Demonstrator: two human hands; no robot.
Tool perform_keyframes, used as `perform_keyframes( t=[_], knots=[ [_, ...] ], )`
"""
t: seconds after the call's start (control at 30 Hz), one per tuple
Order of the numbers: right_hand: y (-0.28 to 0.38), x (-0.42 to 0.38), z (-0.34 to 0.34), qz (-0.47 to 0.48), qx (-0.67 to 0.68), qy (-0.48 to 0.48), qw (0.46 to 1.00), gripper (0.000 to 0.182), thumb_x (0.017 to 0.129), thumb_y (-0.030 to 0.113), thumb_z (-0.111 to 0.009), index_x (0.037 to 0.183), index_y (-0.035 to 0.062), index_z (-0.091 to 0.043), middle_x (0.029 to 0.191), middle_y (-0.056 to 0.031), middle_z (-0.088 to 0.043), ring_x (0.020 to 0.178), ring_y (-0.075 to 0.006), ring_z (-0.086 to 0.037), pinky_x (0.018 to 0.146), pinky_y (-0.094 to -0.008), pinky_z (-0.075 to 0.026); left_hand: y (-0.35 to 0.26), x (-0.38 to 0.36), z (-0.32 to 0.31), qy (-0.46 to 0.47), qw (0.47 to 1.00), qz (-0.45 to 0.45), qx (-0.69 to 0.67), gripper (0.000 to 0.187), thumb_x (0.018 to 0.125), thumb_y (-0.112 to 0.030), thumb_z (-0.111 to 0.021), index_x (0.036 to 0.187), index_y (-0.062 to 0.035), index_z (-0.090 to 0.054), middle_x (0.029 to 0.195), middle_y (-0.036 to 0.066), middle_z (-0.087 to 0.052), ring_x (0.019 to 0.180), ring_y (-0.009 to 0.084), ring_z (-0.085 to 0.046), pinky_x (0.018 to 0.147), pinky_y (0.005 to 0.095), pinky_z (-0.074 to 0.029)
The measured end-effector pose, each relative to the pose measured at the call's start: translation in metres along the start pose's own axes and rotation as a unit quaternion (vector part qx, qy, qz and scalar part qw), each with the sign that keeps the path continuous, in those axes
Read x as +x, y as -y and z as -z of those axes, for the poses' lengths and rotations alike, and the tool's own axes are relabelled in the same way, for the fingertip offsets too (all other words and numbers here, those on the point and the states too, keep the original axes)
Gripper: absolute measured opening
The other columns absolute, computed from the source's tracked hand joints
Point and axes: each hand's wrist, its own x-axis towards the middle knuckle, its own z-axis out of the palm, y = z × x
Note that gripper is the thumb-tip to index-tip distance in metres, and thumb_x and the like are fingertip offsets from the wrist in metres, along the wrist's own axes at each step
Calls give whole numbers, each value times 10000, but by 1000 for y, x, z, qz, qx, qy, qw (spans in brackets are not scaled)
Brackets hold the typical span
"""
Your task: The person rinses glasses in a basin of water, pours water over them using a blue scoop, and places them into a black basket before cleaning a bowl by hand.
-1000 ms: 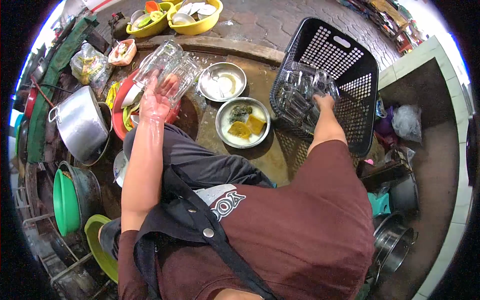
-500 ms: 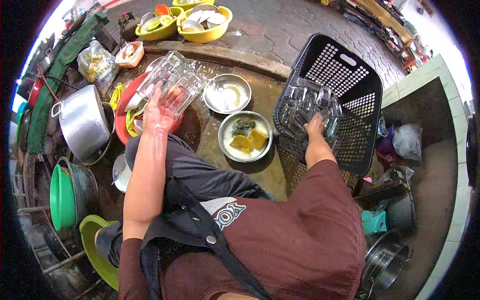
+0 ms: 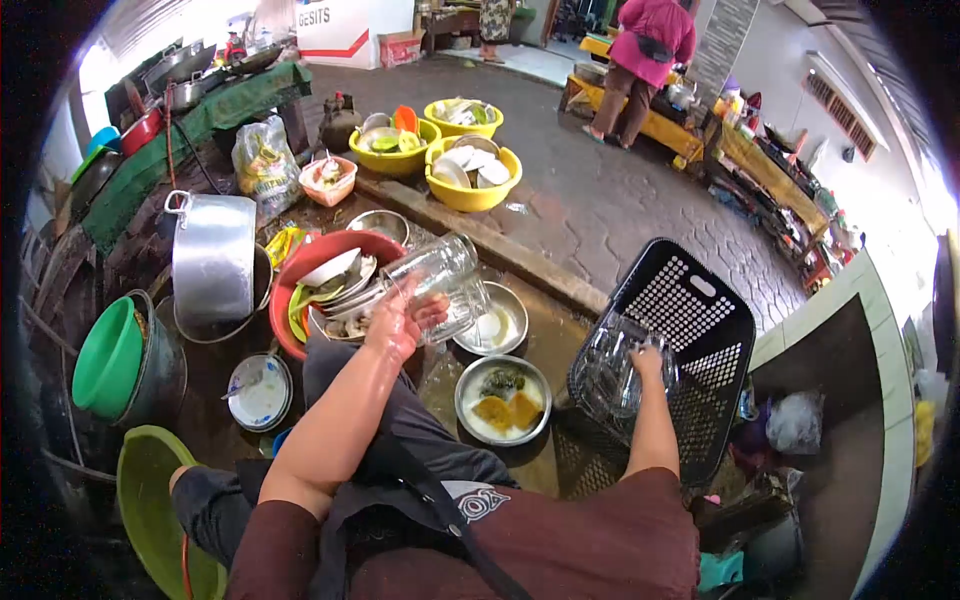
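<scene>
Clear glass tumblers [image 3: 445, 285], lying tilted, were gripped in the raised left hand [image 3: 400, 322], fingers curled round them, wet forearm below. They hung above the red plastic basin [image 3: 300, 270] of dirty plates and just beside a small empty steel bowl [image 3: 495, 325].

Right hand [image 3: 648, 362] was inside the black perforated plastic basket [image 3: 700, 330], resting on the clear glasses [image 3: 615, 375] stacked there; whether it had closed on one could not be told.

Between the two arms, a steel bowl with yellow sponges and green scourer [image 3: 503, 400] sat on the wet ground.

Left of the basin: a large aluminium pot [image 3: 212, 258], a green plastic tub [image 3: 105, 358], a small white plate [image 3: 260, 390].

Beyond a wooden kerb, two yellow plastic bowls [image 3: 470, 180] held dishes.

Far back, another person in a pink top [image 3: 645, 50] stood at a counter, back turned.
</scene>
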Motion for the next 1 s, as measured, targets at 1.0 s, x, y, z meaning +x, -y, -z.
perform_keyframes(
  t=[1.0],
  knots=[
    [219, -108, 164, 160, 625, 157, 747, 571, 704, 142, -631, 1158, -32, -331, 1003, -147, -489, 806, -220, -568, 536, -286, -531, 15, -4, -32, 139, 988, 52, -36, 310, 804, -217, -563, 1068, -91, -460, 1086, 160, -525, 966, 332, -533, 832, 437, -442]
  ],
)
